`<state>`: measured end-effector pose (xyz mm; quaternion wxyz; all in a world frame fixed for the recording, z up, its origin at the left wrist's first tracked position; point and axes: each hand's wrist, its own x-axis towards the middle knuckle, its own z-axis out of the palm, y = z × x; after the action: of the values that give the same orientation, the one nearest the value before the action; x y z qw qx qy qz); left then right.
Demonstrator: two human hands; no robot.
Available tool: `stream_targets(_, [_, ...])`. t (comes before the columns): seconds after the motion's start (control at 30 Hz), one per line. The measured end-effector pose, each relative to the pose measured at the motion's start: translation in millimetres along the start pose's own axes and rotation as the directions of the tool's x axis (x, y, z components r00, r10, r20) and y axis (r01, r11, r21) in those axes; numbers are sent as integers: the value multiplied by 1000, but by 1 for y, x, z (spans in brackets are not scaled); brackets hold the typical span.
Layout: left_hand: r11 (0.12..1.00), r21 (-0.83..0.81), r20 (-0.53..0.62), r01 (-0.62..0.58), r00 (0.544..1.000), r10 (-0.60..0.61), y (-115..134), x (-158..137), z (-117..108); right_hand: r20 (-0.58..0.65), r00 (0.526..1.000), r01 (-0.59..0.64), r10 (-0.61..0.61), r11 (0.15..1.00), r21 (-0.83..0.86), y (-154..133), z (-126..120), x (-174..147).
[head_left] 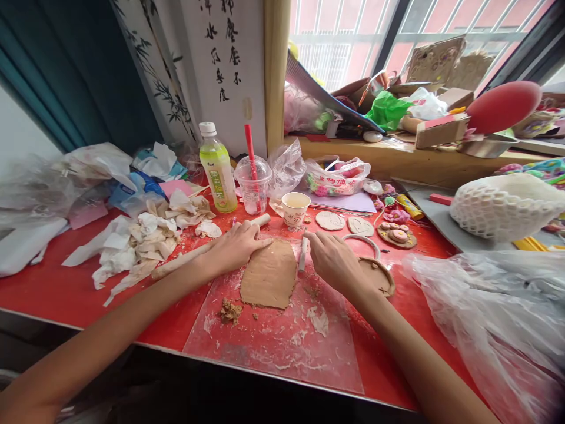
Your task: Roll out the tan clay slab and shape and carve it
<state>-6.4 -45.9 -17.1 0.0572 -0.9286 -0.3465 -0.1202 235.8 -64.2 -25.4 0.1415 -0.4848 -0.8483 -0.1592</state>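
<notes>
A flat slab of brown clay [268,274] with trimmed edges lies on a clear sheet [286,347]. My left hand [241,247] rests at its upper left edge, thumb stretched onto the clay and fingers over the side of a wooden rolling pin [179,264]. My left forearm partly hides that pin. Right of the slab, my right hand [333,256] is closed around a short, pale grey flat tool [303,254], its lower end close to the clay edge. The tool's exact kind is unclear. Clay crumbs [230,311] sit by the slab's lower left corner.
Behind the slab stand a paper cup [295,209], a plastic cup [253,182] with red straw, and a drink bottle [218,168]. Crumpled tissues [150,241] lie left. Round clay pieces [330,221], a clay dish [377,277] and plastic bags [489,312] are right.
</notes>
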Motion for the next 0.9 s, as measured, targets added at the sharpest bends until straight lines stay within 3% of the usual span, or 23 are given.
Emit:
stream_targets(0.13, [979,109,103,-172,981,161,-1,2,4,0,1000,-2,2,1000,4,1,-2,0])
stream_targets(0.3, [981,187,28,-40,999,35,3,-1,11,16,1000,4,-4,1000,-10,0,-3,-1])
stream_targets(0.47, [961,173,80,-216,975,205,6,-2,11,43,999,11,-10,1000,-7,-2,-4,-1])
stream_targets(0.63, [976,208,37,-70,997,63,4,-1,15,56,998,23,-23,1000,-8,-2,-5,1])
stream_targets(0.7, [974,176,53,-140,990,132,12,-3,11,55,998,17,-16,1000,-10,-2,-5,1])
stream_targets(0.83, [921,96,143,-377,921,362,17,6,-10,43,999,22,-21,1000,-5,-2,-5,1])
stream_targets(0.9, [954,122,65,-275,961,269,4,25,-21,31,999,34,-34,999,-1,-2,-5,1])
